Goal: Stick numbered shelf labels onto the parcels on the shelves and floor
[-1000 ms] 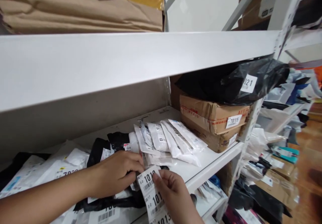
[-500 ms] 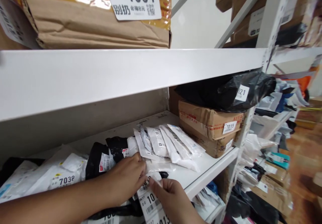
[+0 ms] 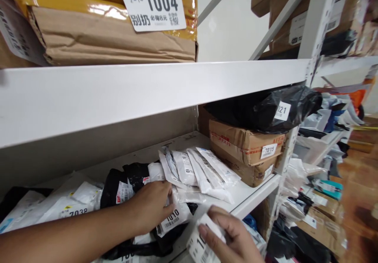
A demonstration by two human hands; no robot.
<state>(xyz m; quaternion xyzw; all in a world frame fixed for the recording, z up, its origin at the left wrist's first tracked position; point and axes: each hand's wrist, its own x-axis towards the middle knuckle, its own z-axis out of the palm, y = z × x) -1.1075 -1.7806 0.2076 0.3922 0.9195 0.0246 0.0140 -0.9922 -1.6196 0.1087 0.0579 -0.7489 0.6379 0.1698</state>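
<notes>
My left hand (image 3: 149,208) lies closed on a white parcel bag (image 3: 177,212) on the lower shelf, its thumb pressing a white label marked 1010 (image 3: 172,218) onto the bag. Lower and to the right, my right hand (image 3: 228,237) holds a strip of white number labels (image 3: 201,245), fingers curled round it. Under the white bag lies a black plastic parcel (image 3: 130,180). Just beyond my left hand, several white flat parcels (image 3: 201,170) lean in a row.
The white metal shelf (image 3: 254,194) carries stacked cardboard boxes (image 3: 245,147) marked 7015 with a black bag (image 3: 265,105) on top. A white bag marked 7038 (image 3: 71,210) lies at the left. On the upper shelf (image 3: 147,86) sits a brown parcel labelled 1004 (image 3: 97,34). More parcels fill racks at the right.
The label 1010 has come off the strip and now sits on the white bag under my left thumb. My right hand has drawn down and right with the rest of the strip.
</notes>
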